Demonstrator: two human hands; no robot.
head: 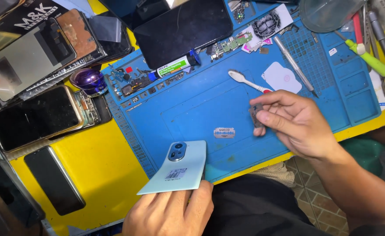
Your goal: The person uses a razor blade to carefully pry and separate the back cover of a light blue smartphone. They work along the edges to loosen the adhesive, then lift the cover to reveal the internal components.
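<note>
The blue repair mat (210, 109) is taking up most of the yellow bench (100, 166), and it's crowded: a big dark phone (183, 28) is lying face up at the top, a glue tube (173, 68) is sitting just below it, and little boards and screws are scattered along the upper edge. More phones and screens are piling up on the left.

The left hand (170, 214) is gripping the pale blue phone (179, 168) by its bottom edge, fingers closed around it, back cover facing up and the whole thing hanging half off the mat's front edge. That's risk number one imo: it's being held by one end only, so a slip is sending it to the tiled floor.

The right hand (295, 122) is pinching a small razor blade (257, 114) between thumb and fingertips, just over the mat. Bare fingers on a bare edge, so too much squeeze or a sudden twist is cutting skin, or gouging the cover if it skids.

There's also a second blade (224, 132) lying loose on the mat between the hands, easy to brush with a wrist.
</note>
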